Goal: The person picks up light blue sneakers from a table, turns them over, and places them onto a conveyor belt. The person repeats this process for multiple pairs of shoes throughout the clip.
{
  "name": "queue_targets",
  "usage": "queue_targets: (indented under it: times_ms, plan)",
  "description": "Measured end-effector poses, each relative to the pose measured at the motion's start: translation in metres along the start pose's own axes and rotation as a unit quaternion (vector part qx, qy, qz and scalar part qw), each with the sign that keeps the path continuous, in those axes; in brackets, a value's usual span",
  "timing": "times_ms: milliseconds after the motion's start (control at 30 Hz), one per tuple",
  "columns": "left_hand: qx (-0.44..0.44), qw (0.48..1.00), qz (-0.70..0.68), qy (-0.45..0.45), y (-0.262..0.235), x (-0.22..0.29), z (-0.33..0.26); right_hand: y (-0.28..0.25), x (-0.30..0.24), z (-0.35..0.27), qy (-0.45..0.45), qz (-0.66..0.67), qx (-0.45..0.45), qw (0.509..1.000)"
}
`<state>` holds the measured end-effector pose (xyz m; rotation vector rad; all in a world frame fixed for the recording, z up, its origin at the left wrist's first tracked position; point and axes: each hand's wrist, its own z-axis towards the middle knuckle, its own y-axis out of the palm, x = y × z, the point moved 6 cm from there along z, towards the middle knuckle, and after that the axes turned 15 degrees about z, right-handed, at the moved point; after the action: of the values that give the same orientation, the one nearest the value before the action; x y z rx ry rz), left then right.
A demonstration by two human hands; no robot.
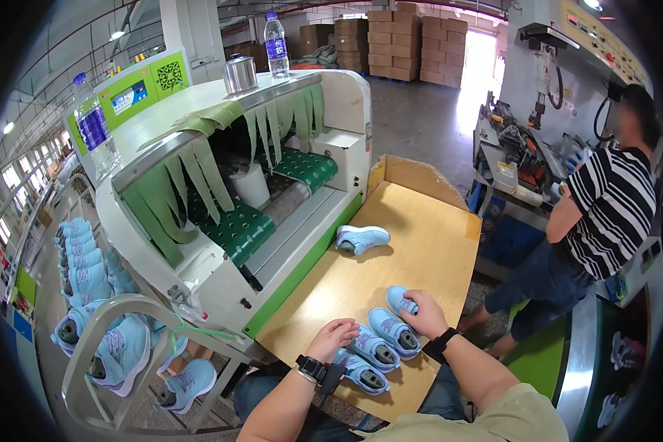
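My right hand (424, 315) has its fingers closed round a light blue sneaker (398, 299) at the right end of a row on the wooden table. My left hand (334, 337) is beside the row, fingers stretched out and no shoe in its grasp. Between my hands and nearer to me stand three more light blue sneakers with purple laces: one nearest me (362, 374), a middle one (376, 349) and one by my right hand (395, 331). Dark inserts show in their openings. Farther off, a single light blue sneaker (362, 239) stands apart near the machine.
A white machine (346, 151) with green strip curtains and a perforated green belt (302, 168) borders the table (420, 228) on the left. Several sneakers hang on a metal rack (88, 368) at left. A person in a striped shirt (613, 202) works at right. Stacked cartons (394, 44) stand behind.
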<state>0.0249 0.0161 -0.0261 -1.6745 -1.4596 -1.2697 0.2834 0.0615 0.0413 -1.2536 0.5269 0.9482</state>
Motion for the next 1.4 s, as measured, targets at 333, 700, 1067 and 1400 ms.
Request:
queue_targets:
  times_ms: [333, 700, 1067, 1400]
  plan:
    - [0.004, 1.0, 0.016, -0.008, 0.0, 0.0, 0.0, 0.0, -0.002, -0.001, -0.007, -0.003, 0.006, 1.0]
    - [0.0, 1.0, 0.012, -0.004, 0.003, 0.001, 0.001, -0.002, -0.001, 0.0, -0.015, -0.012, 0.005, 1.0]
    - [-0.002, 1.0, 0.001, -0.029, 0.001, 0.002, 0.006, 0.001, 0.057, 0.162, 0.093, -0.081, -0.104, 0.987]
    - [-0.001, 1.0, 0.006, -0.028, -0.009, 0.022, 0.002, 0.069, 0.081, 0.222, 0.075, -0.024, -0.043, 0.996]
